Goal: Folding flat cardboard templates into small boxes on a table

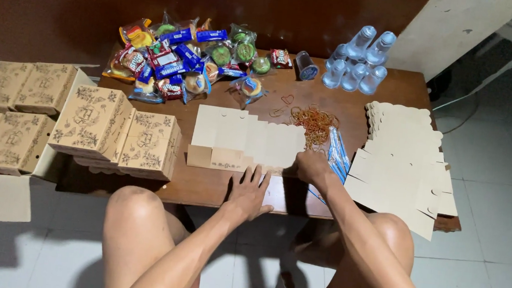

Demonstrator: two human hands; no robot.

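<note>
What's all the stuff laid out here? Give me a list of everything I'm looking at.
Table: one, dark brown wood, centre.
Flat card sheet: one, tan, unfolded at the table's front, under both hands.
Stack of flat sheets: one pile, tan, right end of the table.
Folded boxes: about six in view, tan with dark flower print, left end of the table and beside it.
Snack packets: a heap, blue, red, green and yellow, back left.
Plastic cups: a cluster, clear, back right.
Rubber bands: a loose pile, orange-brown, middle.
Straws: a bundle, blue and white, beside the right hand.
Left hand: flat on the sheet's front edge.
Right hand: pressing the sheet's right corner.
</note>
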